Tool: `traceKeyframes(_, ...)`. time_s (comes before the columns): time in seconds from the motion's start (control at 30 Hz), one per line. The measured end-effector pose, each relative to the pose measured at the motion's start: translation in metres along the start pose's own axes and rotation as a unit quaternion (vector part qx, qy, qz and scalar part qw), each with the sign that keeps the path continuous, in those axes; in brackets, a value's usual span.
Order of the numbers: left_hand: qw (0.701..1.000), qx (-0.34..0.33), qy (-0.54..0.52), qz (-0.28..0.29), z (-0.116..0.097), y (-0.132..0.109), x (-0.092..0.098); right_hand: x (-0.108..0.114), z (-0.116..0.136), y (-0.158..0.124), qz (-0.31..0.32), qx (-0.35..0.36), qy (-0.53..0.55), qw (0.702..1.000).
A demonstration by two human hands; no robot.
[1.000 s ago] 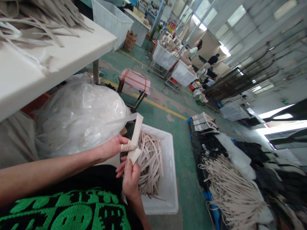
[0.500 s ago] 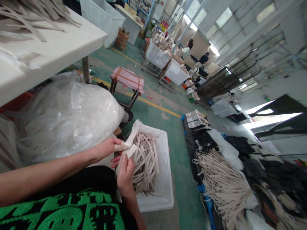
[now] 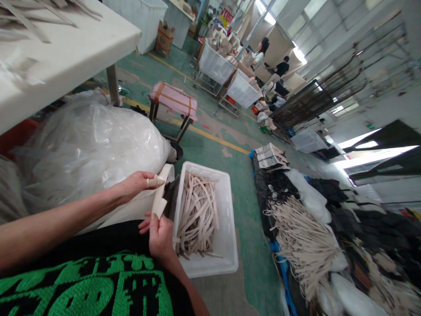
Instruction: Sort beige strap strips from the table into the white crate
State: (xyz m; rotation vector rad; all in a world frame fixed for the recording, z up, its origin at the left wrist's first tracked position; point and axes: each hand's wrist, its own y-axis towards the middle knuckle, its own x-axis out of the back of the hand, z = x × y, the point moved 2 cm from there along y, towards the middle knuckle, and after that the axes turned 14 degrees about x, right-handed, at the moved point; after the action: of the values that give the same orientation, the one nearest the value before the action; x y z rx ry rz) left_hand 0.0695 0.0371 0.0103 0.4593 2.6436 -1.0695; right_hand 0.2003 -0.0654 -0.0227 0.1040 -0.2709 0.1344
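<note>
Between my hands stretches a pale, cream-coloured strip [image 3: 159, 195], its far end curling over beyond my fingers. My left hand [image 3: 144, 182], with light tape round a finger, pinches it near the middle. Lower down, my right hand [image 3: 160, 232] is closed on the near end, thumb on top, where a short flap folds over. Just right of both hands stands a white plastic bin [image 3: 225, 210], holding a tangle of beige strips [image 3: 198, 215]. The material of the held strip is hard to tell.
A large clear plastic bag [image 3: 108, 149] bulges at left below a white table [image 3: 98, 48] bearing more strips. Ahead is a pink-topped stool [image 3: 173, 98]. Bundled beige cords [image 3: 302, 245] lie on the right. Two people work far back near wheeled bins [image 3: 243, 93].
Both hands have moved left with the strip, from over the bin's edge to beside it. The strip's far end now curls over, and the view has shifted slightly.
</note>
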Motion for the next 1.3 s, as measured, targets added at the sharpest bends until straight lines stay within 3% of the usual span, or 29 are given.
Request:
traceKeyframes(0.2, 0.994, 0.032, 0.039, 0.092, 0.016, -0.001, -0.007, 0.005, -0.002, 0.017, -0.057, 0.007, -0.033, 0.998)
traceKeyframes(0.4, 0.999, 0.012, -0.001, -0.050, 0.003, 0.007, 0.021, -0.005, -0.009, 0.003, 0.025, -0.004, -0.039, 0.999)
traceKeyframes(0.6, 0.999, 0.035, 0.036, 0.022, 0.022, 0.005, 0.009, -0.001, -0.008, 0.023, -0.029, -0.015, -0.020, 0.999)
traceKeyframes(0.8, 0.997, 0.007, 0.005, -0.083, 0.001, 0.006, 0.030, 0.001, -0.014, 0.006, 0.015, -0.023, 0.008, 1.000)
traceKeyframes(0.87, 0.996, 0.015, 0.005, -0.089, 0.004, 0.006, 0.033, 0.000, -0.016, 0.001, 0.013, -0.037, 0.012, 0.999)
traceKeyframes(0.97, 0.998, 0.033, 0.025, -0.042, 0.021, 0.004, 0.023, -0.001, -0.016, 0.010, -0.012, -0.048, 0.016, 0.999)
traceKeyframes(1.03, 0.998, 0.032, 0.044, 0.025, 0.031, 0.002, 0.014, -0.001, -0.015, 0.022, -0.022, -0.043, 0.035, 0.998)
traceKeyframes(1.13, 0.996, 0.024, 0.035, 0.081, 0.031, -0.002, 0.009, 0.002, -0.015, 0.039, -0.024, -0.034, 0.081, 0.996)
traceKeyframes(1.3, 0.996, 0.056, -0.056, -0.048, 0.013, -0.008, 0.027, 0.026, -0.023, 0.050, -0.131, -0.036, 0.088, 0.987)
